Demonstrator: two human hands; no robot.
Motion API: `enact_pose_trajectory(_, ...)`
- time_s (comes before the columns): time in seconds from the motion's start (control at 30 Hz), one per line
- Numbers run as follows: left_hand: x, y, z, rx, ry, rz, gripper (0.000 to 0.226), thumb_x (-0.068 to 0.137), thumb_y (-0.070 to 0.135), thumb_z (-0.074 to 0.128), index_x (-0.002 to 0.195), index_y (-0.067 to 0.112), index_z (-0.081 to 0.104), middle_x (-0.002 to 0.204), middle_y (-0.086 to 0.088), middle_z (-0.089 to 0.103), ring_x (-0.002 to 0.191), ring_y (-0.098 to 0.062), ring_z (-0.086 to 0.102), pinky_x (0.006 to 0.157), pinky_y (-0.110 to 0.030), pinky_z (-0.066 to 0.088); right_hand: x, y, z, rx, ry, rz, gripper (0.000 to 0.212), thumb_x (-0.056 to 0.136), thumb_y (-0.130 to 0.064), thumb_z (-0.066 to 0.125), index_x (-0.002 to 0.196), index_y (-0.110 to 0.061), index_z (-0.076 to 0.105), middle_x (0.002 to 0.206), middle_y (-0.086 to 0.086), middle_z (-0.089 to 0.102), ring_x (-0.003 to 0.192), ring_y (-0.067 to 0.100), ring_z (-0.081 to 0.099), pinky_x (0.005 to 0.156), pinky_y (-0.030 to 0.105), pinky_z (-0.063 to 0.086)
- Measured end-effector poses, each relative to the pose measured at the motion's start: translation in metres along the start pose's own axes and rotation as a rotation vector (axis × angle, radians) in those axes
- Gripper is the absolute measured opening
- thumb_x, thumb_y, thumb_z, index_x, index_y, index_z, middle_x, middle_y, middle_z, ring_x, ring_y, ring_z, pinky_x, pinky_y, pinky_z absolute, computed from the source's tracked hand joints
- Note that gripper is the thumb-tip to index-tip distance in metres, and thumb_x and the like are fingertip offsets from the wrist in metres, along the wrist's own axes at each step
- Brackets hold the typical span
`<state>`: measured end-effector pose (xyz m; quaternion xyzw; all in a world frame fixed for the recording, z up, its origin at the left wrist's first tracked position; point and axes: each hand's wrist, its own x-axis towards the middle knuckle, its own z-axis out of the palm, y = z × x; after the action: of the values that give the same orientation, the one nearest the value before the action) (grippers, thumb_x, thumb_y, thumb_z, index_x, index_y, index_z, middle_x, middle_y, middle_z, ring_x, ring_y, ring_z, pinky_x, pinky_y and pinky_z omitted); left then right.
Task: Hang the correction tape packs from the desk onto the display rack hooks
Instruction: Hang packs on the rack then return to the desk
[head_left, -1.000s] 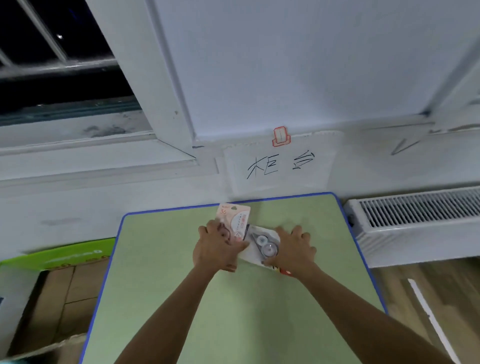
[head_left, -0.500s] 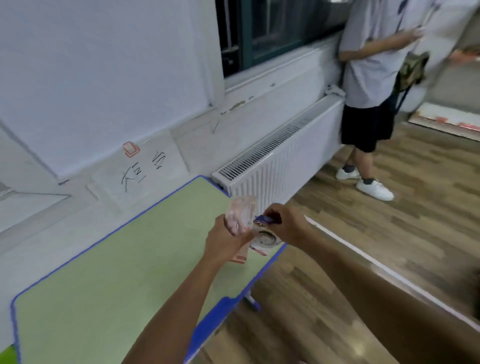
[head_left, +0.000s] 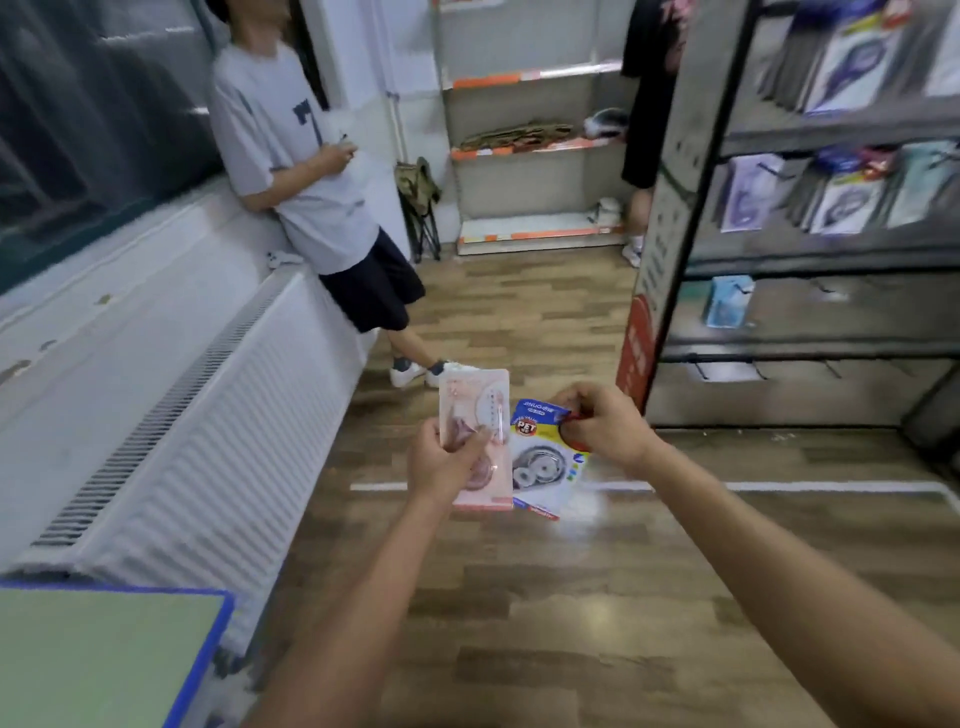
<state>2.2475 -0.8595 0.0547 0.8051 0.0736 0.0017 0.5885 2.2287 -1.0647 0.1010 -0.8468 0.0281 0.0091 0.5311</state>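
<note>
My left hand (head_left: 441, 462) grips a pink correction tape pack (head_left: 478, 400) upright in front of me. Beside it, my right hand (head_left: 605, 428) pinches the top of a blue and white correction tape pack (head_left: 540, 467). Both packs are held in the air above the wooden floor. The dark display rack (head_left: 810, 249) stands at the right, with several packs hanging on its upper hooks and bare hooks (head_left: 727, 370) on its lower rail. A corner of the green desk (head_left: 104, 660) with its blue edge shows at the bottom left.
A white radiator (head_left: 208, 447) runs along the left wall. A person in a grey shirt (head_left: 301, 171) leans against the sill beyond it. White shelving (head_left: 530, 150) stands at the back. A white line (head_left: 779, 487) crosses the wooden floor.
Both hands lifted the two packs off the desk. The view swung right, from the desk and wall to the floor and the display rack.
</note>
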Motion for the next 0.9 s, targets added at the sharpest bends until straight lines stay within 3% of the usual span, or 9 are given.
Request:
enact_pose_trajectory(0.2, -0.009, 0.064, 0.199, -0.2, -0.231, -0.048, 0.02, 0.082, 0.02, 0.075, 0.091, 0.017, 0.058, 0.097, -0.007, 0.071, 0.088, -0.022, 0.067, 0.082, -0.041, 0.054, -0.012, 0.087, -0.183, 0.188, 0.353, 0.064, 0.025, 0.079, 0.004, 0.068, 0.072, -0.019, 0.06, 0.069, -0.002, 0.061, 0.063, 0.006, 0.054, 0.057, 0.016, 0.044)
enact_pose_trajectory(0.3, -0.013, 0.096, 0.278, -0.223, -0.315, -0.037, 0.017, 0.084, 0.015, 0.073, 0.086, 0.019, 0.056, 0.096, -0.007, 0.069, 0.092, -0.027, 0.067, 0.088, -0.05, 0.053, -0.016, 0.124, -0.25, 0.262, 0.495, 0.083, 0.021, 0.08, 0.001, 0.068, 0.074, -0.019, 0.063, 0.077, 0.006, 0.065, 0.07, 0.015, 0.058, 0.069, 0.029, 0.051)
enact_pose_trajectory(0.57, 0.012, 0.16, 0.442, -0.255, -0.545, -0.033, 0.011, 0.088, 0.013, 0.068, 0.092, 0.017, 0.059, 0.103, -0.01, 0.07, 0.092, -0.028, 0.069, 0.084, -0.048, 0.056, 0.008, 0.206, -0.38, 0.338, 0.787, 0.179, 0.011, 0.083, -0.006, 0.066, 0.091, -0.012, 0.061, 0.087, 0.009, 0.064, 0.076, 0.02, 0.06, 0.075, 0.036, 0.052)
enact_pose_trajectory(0.67, 0.037, 0.18, 0.5, -0.307, -0.654, -0.016, 0.015, 0.09, 0.009, 0.064, 0.104, 0.008, 0.06, 0.099, -0.009, 0.071, 0.087, -0.026, 0.068, 0.081, -0.044, 0.056, 0.031, 0.226, -0.428, 0.373, 0.845, 0.194, 0.014, 0.083, -0.007, 0.068, 0.092, -0.014, 0.06, 0.085, 0.007, 0.064, 0.071, 0.016, 0.062, 0.064, 0.03, 0.053)
enact_pose_trajectory(0.8, 0.071, 0.217, 0.579, -0.264, -0.762, -0.008, 0.009, 0.09, 0.009, 0.063, 0.095, 0.016, 0.062, 0.091, -0.005, 0.072, 0.073, -0.017, 0.07, 0.058, -0.03, 0.056, 0.061, 0.243, -0.493, 0.405, 0.912, 0.223, 0.016, 0.085, -0.007, 0.066, 0.087, -0.019, 0.057, 0.087, 0.006, 0.065, 0.072, 0.015, 0.065, 0.058, 0.027, 0.053)
enact_pose_trajectory(0.9, 0.089, 0.249, 0.637, -0.239, -0.797, 0.011, 0.008, 0.091, 0.012, 0.063, 0.098, 0.016, 0.062, 0.09, -0.004, 0.071, 0.072, -0.016, 0.069, 0.055, -0.026, 0.052, 0.079, 0.258, -0.543, 0.368, 0.985, 0.232, 0.019, 0.084, -0.007, 0.067, 0.083, -0.023, 0.057, 0.091, 0.008, 0.065, 0.08, 0.022, 0.065, 0.07, 0.035, 0.056)
